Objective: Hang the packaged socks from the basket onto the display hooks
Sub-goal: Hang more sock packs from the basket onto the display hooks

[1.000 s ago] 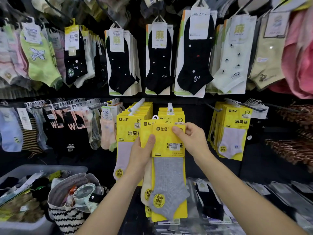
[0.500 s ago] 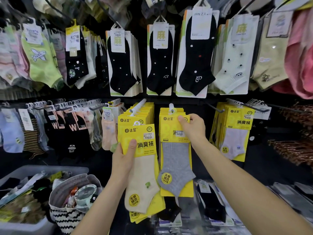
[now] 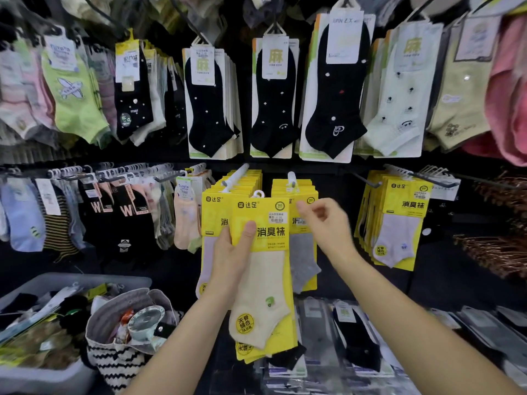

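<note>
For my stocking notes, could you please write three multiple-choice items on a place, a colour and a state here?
1. Where is the grey sock pack? A) top row B) on the hook right of the held pack C) floor
2. The front sock of the held pack in the left hand is: A) cream B) black C) pink
3. The right hand is: A) gripping a pack B) holding nothing C) flat on a shelf
Answers: 1 B, it hangs from the white hook; 2 A, cream shows below the yellow card; 3 B, its fingers curl loosely around nothing.
</note>
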{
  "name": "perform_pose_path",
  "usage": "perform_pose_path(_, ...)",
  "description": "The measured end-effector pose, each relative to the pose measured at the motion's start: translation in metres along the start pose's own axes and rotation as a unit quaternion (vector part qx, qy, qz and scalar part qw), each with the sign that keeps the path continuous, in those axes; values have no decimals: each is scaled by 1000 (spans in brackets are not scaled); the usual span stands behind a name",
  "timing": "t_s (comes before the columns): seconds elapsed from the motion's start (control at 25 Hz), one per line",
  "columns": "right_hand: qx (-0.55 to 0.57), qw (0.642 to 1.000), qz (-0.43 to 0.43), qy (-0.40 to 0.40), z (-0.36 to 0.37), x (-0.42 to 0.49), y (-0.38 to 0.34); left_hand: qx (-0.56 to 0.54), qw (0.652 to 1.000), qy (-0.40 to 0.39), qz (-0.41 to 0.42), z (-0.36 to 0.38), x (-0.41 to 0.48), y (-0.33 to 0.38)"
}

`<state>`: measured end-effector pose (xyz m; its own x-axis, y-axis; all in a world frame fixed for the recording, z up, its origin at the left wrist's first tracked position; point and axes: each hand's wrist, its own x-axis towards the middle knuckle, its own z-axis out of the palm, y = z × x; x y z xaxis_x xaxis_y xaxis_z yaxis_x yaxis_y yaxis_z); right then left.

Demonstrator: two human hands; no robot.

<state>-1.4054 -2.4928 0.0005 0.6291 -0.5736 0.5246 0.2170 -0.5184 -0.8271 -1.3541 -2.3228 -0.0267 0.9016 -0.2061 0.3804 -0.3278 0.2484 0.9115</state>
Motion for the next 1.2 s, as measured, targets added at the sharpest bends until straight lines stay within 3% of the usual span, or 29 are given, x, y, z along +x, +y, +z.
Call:
perform_pose_path(0.12, 20, 996, 10, -86, 7, -16, -9, -5, 1000, -28, -5, 16, -3, -3)
perform_pose_path(0.32, 80, 995, 29, -60, -9, -16, -12, -44, 998, -54, -11, 21, -6, -7)
perform_pose_path(0.64, 78, 992, 34, -89, -22, -2, -22, 1, 998, -55, -32, 14, 0, -16)
perform_pose_path(0.84, -49, 986, -20, -160, -28, 21, -45, 33, 994, -99, -38, 16, 2, -21)
perform_pose_path(1.0, -69, 991, -6, -114, -21, 39, -49, -5, 992, -114, -48, 15, 0, -21)
perform_pose_path(1.2, -72, 996, 12, -58, -11, 67, -52, -30, 998, -45, -24, -15, -1, -17)
